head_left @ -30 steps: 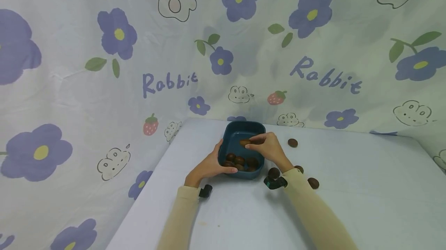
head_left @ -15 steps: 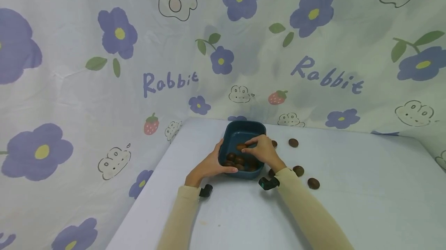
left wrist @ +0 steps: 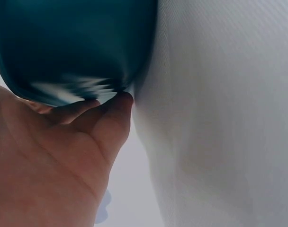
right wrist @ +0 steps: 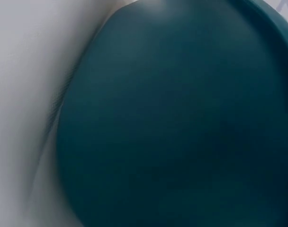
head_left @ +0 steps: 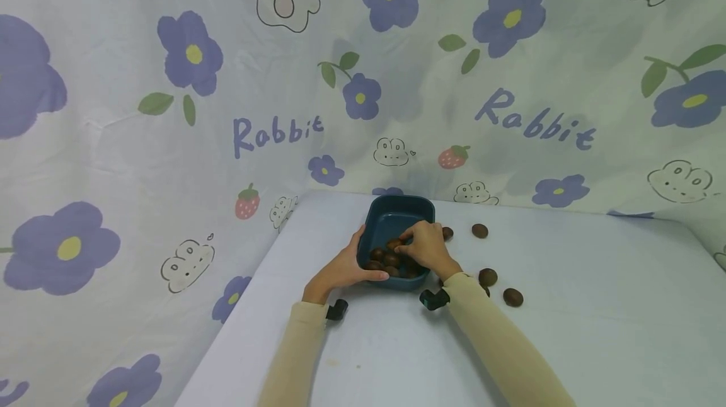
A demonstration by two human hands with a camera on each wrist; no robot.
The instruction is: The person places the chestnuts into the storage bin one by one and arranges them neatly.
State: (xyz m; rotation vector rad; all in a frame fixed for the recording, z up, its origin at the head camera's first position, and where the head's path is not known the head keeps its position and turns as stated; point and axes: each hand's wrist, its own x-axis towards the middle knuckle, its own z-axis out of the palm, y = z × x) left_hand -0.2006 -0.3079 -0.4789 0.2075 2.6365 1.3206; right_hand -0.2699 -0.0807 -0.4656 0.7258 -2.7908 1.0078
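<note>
While my left hand (head_left: 340, 266) grips the dark teal bin (head_left: 399, 221) by its left side, the thumb lying across the near rim, my right hand (head_left: 428, 245) reaches in over the right-hand wall. Its thumb and fingers are nearly closed together, pinching a round brown piece (head_left: 394, 244) down inside the bin, just beyond the others. Whether that piece touches its neighbours I cannot tell.

Those others — a small cluster of brown pieces (head_left: 390, 259) — lie gathered at the near end, partly hidden behind my right hand. The far end of the bin shows its bare floor.

On the white tabletop (head_left: 595, 306), to the right of the bin, more brown pieces lie loose: one near my right knuckles (head_left: 447, 233), one a little farther right (head_left: 479, 230), and two closer to me, beyond my forearm (head_left: 488, 277) (head_left: 513, 297). Bits of others peek out around my right sleeve (head_left: 505, 344).

From the left wrist I see my fingers pressed against the bin's outer wall; from the right wrist, only smooth teal fills most of the view. Behind everything hangs a pale cloth (head_left: 425, 67) printed with purple flowers, strawberries and rabbits.
</note>
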